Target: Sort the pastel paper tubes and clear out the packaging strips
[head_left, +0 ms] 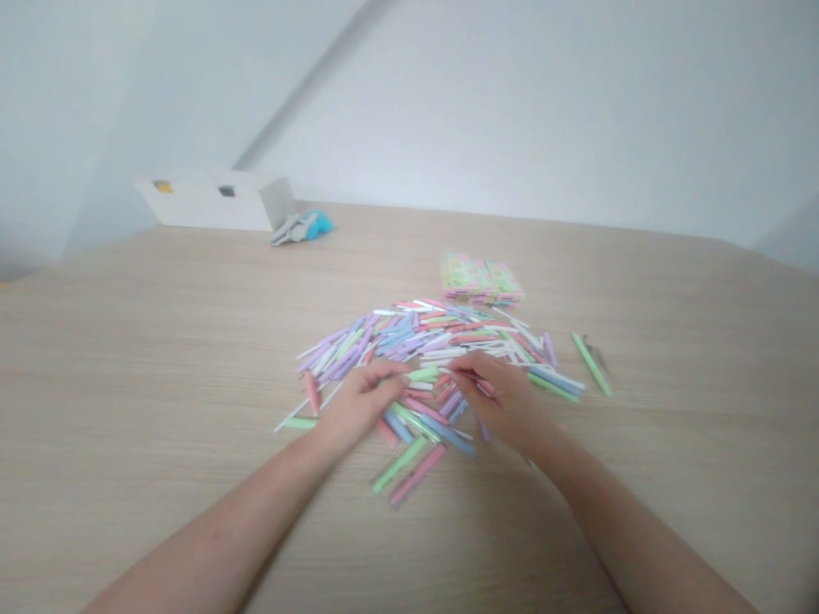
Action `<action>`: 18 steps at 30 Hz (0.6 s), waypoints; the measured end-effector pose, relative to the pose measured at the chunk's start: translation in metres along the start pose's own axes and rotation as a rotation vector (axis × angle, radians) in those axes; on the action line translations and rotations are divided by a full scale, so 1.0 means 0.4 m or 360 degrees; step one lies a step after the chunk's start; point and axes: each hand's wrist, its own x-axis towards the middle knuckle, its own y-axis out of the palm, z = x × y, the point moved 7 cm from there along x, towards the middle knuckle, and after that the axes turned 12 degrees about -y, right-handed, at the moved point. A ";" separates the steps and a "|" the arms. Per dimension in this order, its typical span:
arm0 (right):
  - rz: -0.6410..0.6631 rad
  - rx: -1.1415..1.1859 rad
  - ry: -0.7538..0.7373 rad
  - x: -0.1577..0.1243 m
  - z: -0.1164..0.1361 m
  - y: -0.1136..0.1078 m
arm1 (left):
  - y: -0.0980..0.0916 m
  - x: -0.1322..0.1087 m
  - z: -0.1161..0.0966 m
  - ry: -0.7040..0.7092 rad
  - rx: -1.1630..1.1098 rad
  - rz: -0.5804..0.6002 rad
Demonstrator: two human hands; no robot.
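Note:
Between my hands is a short light green tube (423, 373), its left end pinched by the thumb and fingers of my left hand (362, 396). My right hand (502, 396) is closed at the tube's right end, on what looks like a thin white stick (444, 370). Whether the stick sits inside the tube is too blurred to tell. Around and beneath both hands spreads a loose pile of pastel tubes and white sticks (403, 337), in pink, green, blue and purple. Nearer to me lie a green tube (399, 465) and a pink tube (417, 476), side by side.
Behind the pile stand small pink-and-green patterned packs (479, 280). A green tube (591, 364) lies right of the pile beside a small dark tool (596, 354). At the back left are a white box (211, 205) and grey-and-blue gloves (304, 227), near the wall.

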 end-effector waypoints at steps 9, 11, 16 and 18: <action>0.0147 -0.0209 -0.0080 -0.012 0.006 0.013 | 0.014 -0.016 -0.014 0.0020 0.0247 0.0056; 0.0180 -0.0318 -0.0063 -0.014 0.009 0.017 | 0.018 -0.016 -0.015 0.0051 0.0298 0.0061; 0.0306 -0.0419 -0.0019 -0.023 0.008 0.038 | 0.039 -0.010 -0.004 0.0070 0.0338 0.0221; 0.0359 -0.0446 -0.0062 -0.027 0.010 0.046 | 0.045 -0.008 -0.001 0.0053 0.0364 0.0274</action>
